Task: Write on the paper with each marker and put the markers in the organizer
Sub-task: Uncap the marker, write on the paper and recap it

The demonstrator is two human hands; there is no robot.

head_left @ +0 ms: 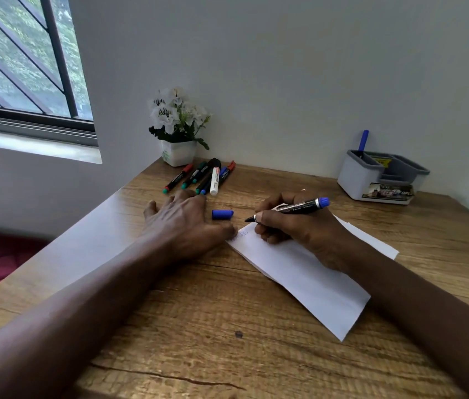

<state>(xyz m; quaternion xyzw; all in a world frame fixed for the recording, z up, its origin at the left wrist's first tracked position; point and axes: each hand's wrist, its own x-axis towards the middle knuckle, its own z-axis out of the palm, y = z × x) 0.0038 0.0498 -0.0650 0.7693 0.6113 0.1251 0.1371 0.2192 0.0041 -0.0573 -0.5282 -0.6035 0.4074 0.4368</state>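
Writing is judged to be under way: the blue marker (299, 207) is pinched near its nib by the curled fingers of the right hand (293, 226), over the paper (314, 277). The sheet's corner is steadied by the flat, spread left hand (181, 220). The cap (222, 214) is kept between the hands, likely for recapping. The remaining markers (204, 177) lie just past the left fingertips, and the organizer (371, 180) stands well beyond the right hand.

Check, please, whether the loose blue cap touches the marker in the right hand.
Apart. The head view shows bare wood between the blue cap and the marker in the right hand.
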